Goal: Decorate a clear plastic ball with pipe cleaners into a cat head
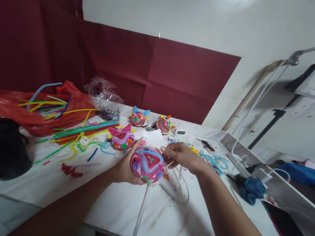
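Above the near half of the white table (124, 209), the person holds a round ball wrapped in pink, red and blue pipe cleaners (148, 164), with a red triangle on its front. The left hand (125, 165) cups the ball from its left side, fingers curled around it and gripping it. The right hand (181, 155) meets the ball's upper right edge, its fingertips pinched against the wrapping there. A thin white stick (139, 216) hangs down from under the ball toward the table's near edge.

Just behind the ball lies a pink eared figure (121, 138) of the same make, and farther back stand two more, a blue-eared one (139, 118) and an orange-eared one (164, 124). Loose pipe cleaners (84, 134) are strewn to the left beside a red plastic bag (10, 110). Scissors (206, 144) lie near the right hand, beside blue strands (215, 163).
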A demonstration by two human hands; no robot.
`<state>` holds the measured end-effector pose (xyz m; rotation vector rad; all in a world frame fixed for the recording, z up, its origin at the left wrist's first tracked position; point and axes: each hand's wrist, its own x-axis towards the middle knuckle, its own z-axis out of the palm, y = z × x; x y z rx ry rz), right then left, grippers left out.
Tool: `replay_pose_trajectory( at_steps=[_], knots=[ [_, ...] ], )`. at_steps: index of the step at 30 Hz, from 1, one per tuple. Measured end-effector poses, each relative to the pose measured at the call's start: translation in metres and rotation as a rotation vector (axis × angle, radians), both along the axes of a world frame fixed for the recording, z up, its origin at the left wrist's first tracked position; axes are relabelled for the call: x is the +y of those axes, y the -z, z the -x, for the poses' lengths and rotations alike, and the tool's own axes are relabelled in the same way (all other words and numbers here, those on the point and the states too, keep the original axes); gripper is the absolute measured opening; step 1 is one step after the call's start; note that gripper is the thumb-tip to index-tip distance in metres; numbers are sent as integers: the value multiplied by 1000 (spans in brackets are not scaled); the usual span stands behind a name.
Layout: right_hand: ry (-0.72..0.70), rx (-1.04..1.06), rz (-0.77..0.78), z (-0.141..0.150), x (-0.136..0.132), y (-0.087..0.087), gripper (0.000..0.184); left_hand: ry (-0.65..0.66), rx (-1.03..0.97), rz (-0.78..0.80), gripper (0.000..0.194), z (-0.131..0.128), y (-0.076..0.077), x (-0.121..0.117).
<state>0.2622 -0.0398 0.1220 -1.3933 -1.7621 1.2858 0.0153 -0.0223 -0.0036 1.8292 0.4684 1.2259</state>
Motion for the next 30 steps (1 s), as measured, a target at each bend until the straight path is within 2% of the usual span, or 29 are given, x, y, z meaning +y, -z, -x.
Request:
replay_pose_trajectory(
  at_steps=[4,8,12,17,20,23,26,30],
  knots=[
    [58,112,-21,0,-1,12,64,-1,-45,52,145,1,2,4],
    [204,253,-110,-9,1,27,65,-128,-141,90,142,7,2,11],
    [321,262,-208,-30,1,45,66,-230,-328,123,137,13,-5,21],
    [387,131,-276,-58,-7,73,56,-272,-461,171,128,15,-14,26],
    [385,8,-336,-70,-14,87,34,-260,-465,163,119,12,-14,24],
    [422,-239,-416,-81,-20,91,5,-267,-447,172,118,10,-10,23],
    [491,-422,-450,-92,-22,88,12,-253,-437,203,121,9,-7,25],
    [549,-465,-430,-107,-14,81,16,-235,-438,194,120,9,-6,27]
  ],
)
